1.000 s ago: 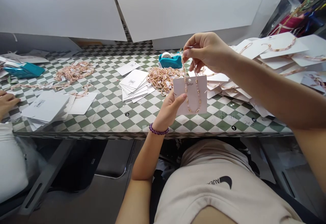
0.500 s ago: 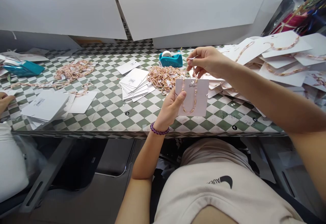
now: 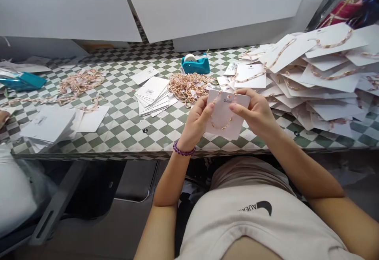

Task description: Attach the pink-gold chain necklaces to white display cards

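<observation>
A white card [image 3: 220, 114] with small print near its top is held up over the table's front part. A pink and gold beaded necklace [image 3: 219, 128] hangs in a U across its face. My left hand [image 3: 197, 120], with a purple bead bracelet at the wrist, grips the card's left side, thumb in front. My right hand [image 3: 256, 112] pinches the upper right side, its thumb on the card's face. Behind the card lies a heap of beaded strands [image 3: 189, 86], beside a stack of white cards [image 3: 152, 92].
A teal tape dispenser [image 3: 196, 65] stands behind the heap. Many carded necklaces [image 3: 325, 78] are piled at the right. Farther left are another strand heap [image 3: 81, 81], more cards [image 3: 49, 122], a second dispenser [image 3: 26, 81] and part of another person's hand [image 3: 3, 118].
My right hand has come down from near the tape dispenser to the card's right side and now grips it. The card is slightly tilted, and the view has shifted a little.
</observation>
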Tool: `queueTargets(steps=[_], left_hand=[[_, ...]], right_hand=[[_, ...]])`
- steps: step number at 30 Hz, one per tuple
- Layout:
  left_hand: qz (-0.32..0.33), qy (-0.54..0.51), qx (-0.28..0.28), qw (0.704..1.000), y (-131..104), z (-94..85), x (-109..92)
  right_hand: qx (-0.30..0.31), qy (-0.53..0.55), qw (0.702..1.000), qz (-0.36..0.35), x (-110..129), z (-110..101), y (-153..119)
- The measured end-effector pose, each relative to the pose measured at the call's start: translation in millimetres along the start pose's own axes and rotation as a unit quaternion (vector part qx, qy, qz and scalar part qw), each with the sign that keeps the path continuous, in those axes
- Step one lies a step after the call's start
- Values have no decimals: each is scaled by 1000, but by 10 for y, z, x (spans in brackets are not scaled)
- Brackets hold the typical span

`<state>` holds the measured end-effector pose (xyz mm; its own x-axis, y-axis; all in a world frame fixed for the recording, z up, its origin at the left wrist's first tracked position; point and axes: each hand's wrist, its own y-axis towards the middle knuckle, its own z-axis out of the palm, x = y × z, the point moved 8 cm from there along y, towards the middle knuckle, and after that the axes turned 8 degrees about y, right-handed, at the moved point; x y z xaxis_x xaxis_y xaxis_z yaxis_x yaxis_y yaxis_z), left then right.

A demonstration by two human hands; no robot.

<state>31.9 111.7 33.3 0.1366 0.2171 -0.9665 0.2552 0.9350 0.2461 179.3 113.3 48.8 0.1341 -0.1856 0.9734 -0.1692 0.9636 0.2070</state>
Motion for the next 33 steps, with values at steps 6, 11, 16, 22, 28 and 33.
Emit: queueTargets(steps=[6,11,16,22,28,33], left_hand=[[39,104,-42,993,-4,-65,-29],[92,311,-97,941,-53,-77,-126],[135,427,-90,889,-78,-5,-222],[53,270,-77,958,-41,-75,-124],[49,224,-117,966,-55,-110,-167],[42,185,-153,970,-76,-159,-170]], right_hand=[[-76,34,996,-10,-40,-80,-116],[-119,-32,992,-12,-3,-186,-199],[-134,-83,987,-33,13,-287,-243],[-148,-120,978,-85,125,-225,-350],[-198,-179,955,-129,215,-138,-492],[-209,-214,939,-173,245,-53,-583]])
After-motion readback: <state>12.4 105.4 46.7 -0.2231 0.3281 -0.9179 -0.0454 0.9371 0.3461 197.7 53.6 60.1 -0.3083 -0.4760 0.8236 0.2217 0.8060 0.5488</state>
